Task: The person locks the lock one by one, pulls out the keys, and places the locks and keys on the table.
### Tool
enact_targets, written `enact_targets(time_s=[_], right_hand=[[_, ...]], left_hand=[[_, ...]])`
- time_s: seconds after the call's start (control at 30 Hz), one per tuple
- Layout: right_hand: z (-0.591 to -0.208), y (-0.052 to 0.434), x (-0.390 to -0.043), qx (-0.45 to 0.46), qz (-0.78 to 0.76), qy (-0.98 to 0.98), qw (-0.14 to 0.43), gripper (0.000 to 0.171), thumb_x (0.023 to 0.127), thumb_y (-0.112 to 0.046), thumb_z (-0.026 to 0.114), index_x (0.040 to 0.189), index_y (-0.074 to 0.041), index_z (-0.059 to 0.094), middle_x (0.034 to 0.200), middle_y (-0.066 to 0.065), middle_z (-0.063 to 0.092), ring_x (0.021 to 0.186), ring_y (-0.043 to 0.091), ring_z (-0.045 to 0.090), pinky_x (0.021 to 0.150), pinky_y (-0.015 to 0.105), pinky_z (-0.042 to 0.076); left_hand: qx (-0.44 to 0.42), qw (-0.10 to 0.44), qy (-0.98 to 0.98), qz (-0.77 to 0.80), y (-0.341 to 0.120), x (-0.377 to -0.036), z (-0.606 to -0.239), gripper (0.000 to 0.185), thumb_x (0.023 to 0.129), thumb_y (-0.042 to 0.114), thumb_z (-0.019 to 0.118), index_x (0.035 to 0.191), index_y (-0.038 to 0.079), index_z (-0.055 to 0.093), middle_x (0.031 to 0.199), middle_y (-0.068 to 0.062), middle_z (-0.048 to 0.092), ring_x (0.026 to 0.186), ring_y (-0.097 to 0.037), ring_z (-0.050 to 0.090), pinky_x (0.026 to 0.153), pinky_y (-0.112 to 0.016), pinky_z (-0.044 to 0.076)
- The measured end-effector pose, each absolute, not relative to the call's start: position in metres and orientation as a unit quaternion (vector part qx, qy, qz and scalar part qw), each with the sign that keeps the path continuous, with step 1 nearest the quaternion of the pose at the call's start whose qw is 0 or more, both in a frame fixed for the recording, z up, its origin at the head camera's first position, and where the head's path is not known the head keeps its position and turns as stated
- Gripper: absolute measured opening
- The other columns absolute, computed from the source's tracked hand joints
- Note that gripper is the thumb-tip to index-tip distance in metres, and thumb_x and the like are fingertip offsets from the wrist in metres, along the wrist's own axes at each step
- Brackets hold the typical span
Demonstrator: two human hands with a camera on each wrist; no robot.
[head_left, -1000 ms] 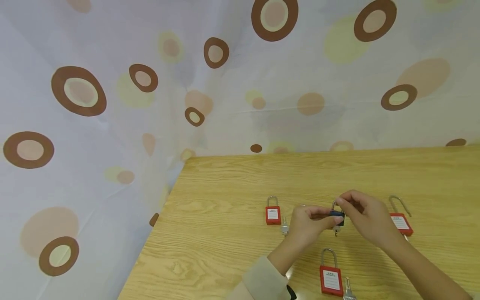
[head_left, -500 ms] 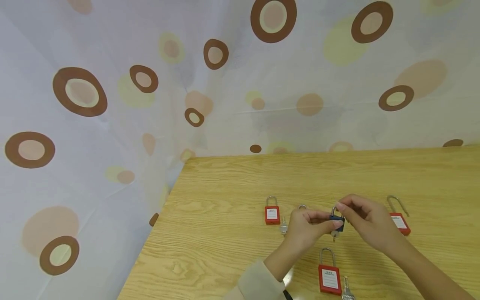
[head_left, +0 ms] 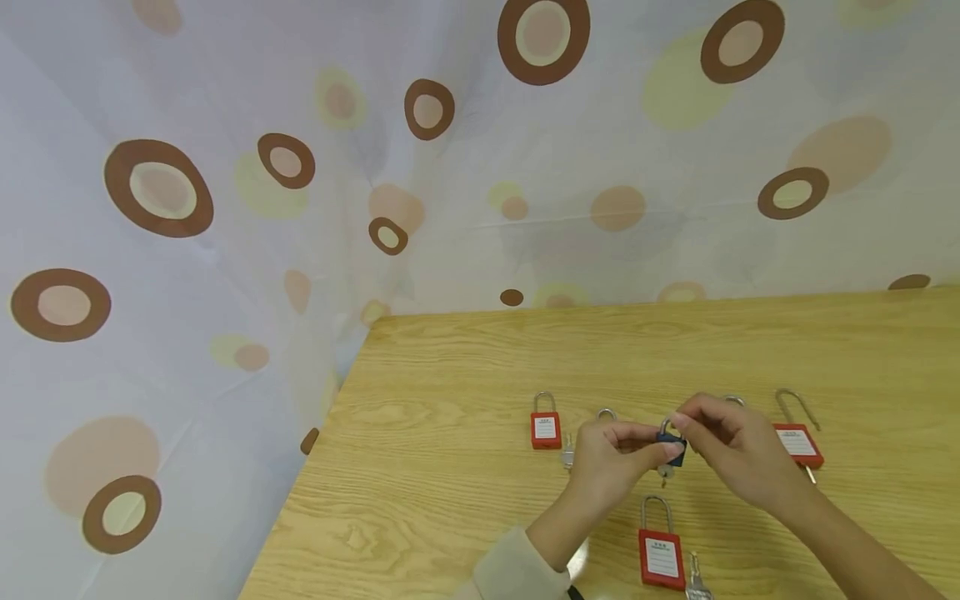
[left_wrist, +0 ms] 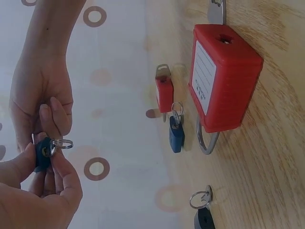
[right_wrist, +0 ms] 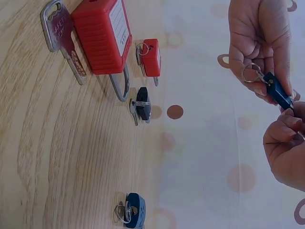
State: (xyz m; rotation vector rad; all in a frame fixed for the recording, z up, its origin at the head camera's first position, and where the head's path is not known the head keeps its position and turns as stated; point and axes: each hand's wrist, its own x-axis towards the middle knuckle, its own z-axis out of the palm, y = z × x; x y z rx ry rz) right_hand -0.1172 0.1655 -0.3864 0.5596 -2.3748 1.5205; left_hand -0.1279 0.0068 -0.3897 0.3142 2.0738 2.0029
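Head view, left hand (head_left: 611, 454) pinching a small blue padlock (head_left: 672, 446) above the wooden table (head_left: 450, 433), right hand (head_left: 731, 450) pinching its shackle, red padlocks (head_left: 662, 557) lying around.

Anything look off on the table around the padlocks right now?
One thing: the red padlock at far right lies with its shackle swung open and tilted, while the red padlocks at left and nearest the camera have theirs closed. Nothing looks spilled or broken. Both hands hold a small blue padlock above the table.

padlock (head_left: 672, 445) between both hands, above table (head_left: 450, 417), padlocks around
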Motion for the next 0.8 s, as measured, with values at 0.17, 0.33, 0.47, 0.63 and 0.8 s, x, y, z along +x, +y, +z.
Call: enact_targets(time_s=[0.17,0.33,0.47,0.63,0.8], right_hand=[[-0.395,0.162,-0.116,0.209,0.53,-0.804,0.169,0.023,0.088,0.008,0.054,0.078,-0.012,0.059,0.06,-0.007,0.043,0.045,0.005,0.036,0.04,0.022,0.03],[-0.406,0.16,-0.114,0.205,0.521,-0.806,0.193,0.023,0.086,0.01,0.056,0.077,-0.011,0.058,0.056,-0.006,0.041,0.043,0.004,0.032,0.038,0.02,0.027],[-0.407,0.158,-0.116,0.215,0.488,-0.815,0.227,0.024,0.082,0.012,0.059,0.076,-0.012,0.059,0.054,-0.008,0.04,0.042,0.0,0.03,0.038,0.015,0.026],[-0.405,0.154,-0.116,0.224,0.459,-0.824,0.246,0.026,0.081,0.01,0.062,0.074,-0.014,0.058,0.053,-0.011,0.041,0.043,-0.003,0.029,0.038,0.012,0.026],[-0.408,0.153,-0.112,0.211,0.448,-0.836,0.236,0.026,0.082,0.007,0.062,0.074,-0.017,0.058,0.054,-0.013,0.038,0.044,-0.004,0.029,0.037,0.013,0.026]], left_hand=[[0.1,0.118,0.72,0.676,0.007,-0.125,-0.394,0.017,0.081,0.007,0.07,0.091,-0.008,0.07,0.089,-0.018,0.071,0.068,-0.003,0.065,0.064,-0.017,0.053],[0.092,0.118,0.718,0.68,0.009,-0.123,-0.4,0.016,0.08,0.005,0.07,0.089,-0.008,0.07,0.086,-0.019,0.071,0.068,-0.005,0.066,0.063,-0.017,0.053],[0.096,0.117,0.704,0.694,0.009,-0.124,-0.402,0.017,0.081,0.004,0.07,0.091,-0.01,0.069,0.088,-0.022,0.07,0.071,-0.011,0.069,0.064,-0.016,0.053],[0.092,0.113,0.705,0.694,0.007,-0.124,-0.403,0.017,0.081,0.002,0.069,0.092,-0.011,0.068,0.089,-0.022,0.07,0.075,-0.016,0.07,0.065,-0.017,0.054],[0.082,0.119,0.697,0.702,0.007,-0.123,-0.405,0.016,0.08,0.001,0.069,0.091,-0.011,0.068,0.089,-0.022,0.07,0.073,-0.012,0.068,0.065,-0.017,0.054]])
